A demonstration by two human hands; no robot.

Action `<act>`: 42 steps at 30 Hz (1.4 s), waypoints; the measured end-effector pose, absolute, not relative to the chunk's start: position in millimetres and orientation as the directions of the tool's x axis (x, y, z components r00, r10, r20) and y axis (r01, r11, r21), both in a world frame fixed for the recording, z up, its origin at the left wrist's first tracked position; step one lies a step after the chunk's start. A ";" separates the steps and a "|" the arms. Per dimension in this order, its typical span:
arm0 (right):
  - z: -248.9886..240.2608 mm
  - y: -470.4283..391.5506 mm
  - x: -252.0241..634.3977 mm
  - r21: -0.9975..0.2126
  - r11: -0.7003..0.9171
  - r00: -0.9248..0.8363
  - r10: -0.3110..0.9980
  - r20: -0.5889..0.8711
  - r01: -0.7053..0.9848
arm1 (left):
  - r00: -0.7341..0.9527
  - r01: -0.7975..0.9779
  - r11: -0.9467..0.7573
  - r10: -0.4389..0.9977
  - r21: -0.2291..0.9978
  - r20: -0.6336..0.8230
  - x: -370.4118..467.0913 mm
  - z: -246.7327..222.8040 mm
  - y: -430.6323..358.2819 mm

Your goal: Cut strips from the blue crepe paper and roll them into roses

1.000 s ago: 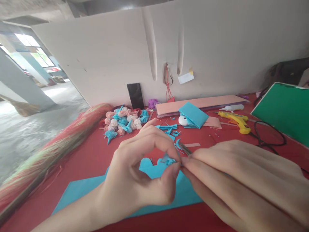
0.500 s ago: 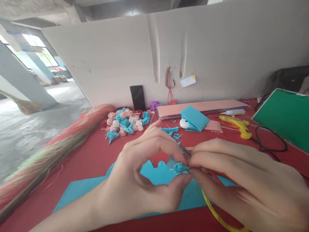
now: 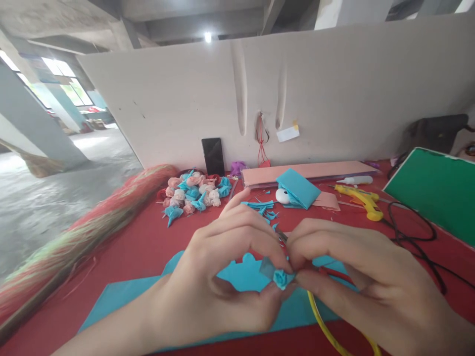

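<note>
Between my two hands is a small blue paper flower [image 3: 281, 279], its rolled petals facing me. My left hand [image 3: 233, 267] pinches it with thumb and index finger from the left. From the right, my right hand [image 3: 345, 277] pinches the flower's base, fingertips touching those of the left. Scissors with a yellow and red handle [image 3: 315, 316] lie under my right hand, mostly hidden by it. A blue paper sheet [image 3: 122, 301] with a scalloped edge spreads on the red table below my hands.
Finished paper flowers [image 3: 193, 190] in pink, white and blue are heaped at the back left. Blue scraps [image 3: 265, 207] and folded blue paper [image 3: 299, 188] lie ahead. A yellow glue gun [image 3: 361, 198] with a black cord and a green board [image 3: 434, 193] are at right. A phone [image 3: 213, 155] leans on the partition.
The flower has turned so its rolled petals face me more, and it sits slightly lower and to the right. Both hands keep pinching it. The view has tilted up a little.
</note>
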State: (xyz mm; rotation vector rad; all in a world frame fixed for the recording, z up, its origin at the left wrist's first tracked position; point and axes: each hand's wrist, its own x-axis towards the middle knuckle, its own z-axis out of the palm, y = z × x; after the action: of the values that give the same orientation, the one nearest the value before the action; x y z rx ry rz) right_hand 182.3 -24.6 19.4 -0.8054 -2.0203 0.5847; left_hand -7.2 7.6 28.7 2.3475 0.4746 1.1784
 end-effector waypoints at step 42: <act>18.4 -8.9 183.9 -0.849 -0.448 -0.723 0.680 -0.119 -0.281 | 0.547 -0.036 -0.641 0.630 0.767 0.552 -5.1 20.4 6.2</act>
State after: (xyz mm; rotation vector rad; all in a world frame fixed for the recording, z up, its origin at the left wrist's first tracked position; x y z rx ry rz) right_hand 183.9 -8.9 18.4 -0.6092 -1.1612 2.1828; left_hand -5.1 6.2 20.4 2.0251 0.4780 1.1173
